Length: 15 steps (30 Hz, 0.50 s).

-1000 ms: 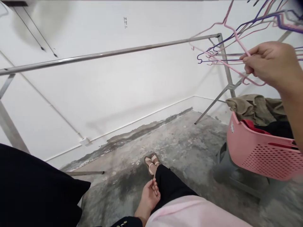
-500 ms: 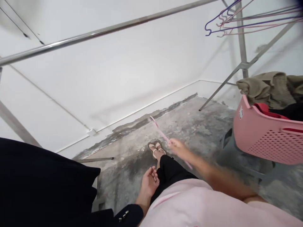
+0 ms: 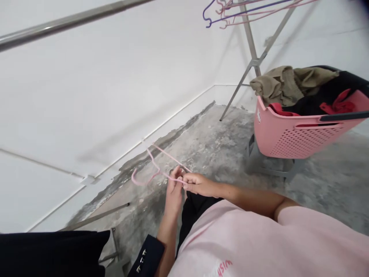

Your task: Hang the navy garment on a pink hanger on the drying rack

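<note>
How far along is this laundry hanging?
Barely begun: the rail shows no garments, only spare hangers at its end. Both the left hand and right hand hold a pink hanger. The pink basket is heaped with clothes.

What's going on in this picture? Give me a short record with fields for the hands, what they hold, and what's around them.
Left hand: fingers on the pink wire hanger, a black garment draped over the forearm
Right hand: pinching the pink wire hanger
Pink wire hanger: held low in front of the body, hook to the left
Laundry basket: pink, at right, holding olive, red and black clothes
Spare hangers: pink and purple, hanging top right
Rail: metal, crossing top left
Floor: stained grey concrete
</note>
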Each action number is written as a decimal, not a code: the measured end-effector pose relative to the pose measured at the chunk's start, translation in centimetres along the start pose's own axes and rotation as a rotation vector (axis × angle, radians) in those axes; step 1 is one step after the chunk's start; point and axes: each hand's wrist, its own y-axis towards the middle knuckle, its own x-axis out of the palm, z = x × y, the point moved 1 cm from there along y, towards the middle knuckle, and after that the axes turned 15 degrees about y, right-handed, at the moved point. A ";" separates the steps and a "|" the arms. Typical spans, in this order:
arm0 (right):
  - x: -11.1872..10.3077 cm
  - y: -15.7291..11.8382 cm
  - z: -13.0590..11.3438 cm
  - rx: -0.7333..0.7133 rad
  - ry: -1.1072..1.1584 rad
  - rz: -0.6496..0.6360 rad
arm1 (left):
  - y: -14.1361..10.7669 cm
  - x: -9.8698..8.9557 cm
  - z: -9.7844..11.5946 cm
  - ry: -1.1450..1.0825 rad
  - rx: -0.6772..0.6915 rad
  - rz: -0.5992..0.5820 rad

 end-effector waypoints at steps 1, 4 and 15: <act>0.1 0.1 -0.6 -0.028 0.059 0.015 | 0.3 0.3 1.8 -0.025 0.049 0.024; 0.6 0.5 -2.8 -0.106 0.225 0.027 | 1.5 1.7 7.8 -0.208 0.144 -0.093; -4.3 -2.8 -11.2 -0.387 -0.311 0.264 | 1.0 3.8 13.3 -0.618 0.267 -0.216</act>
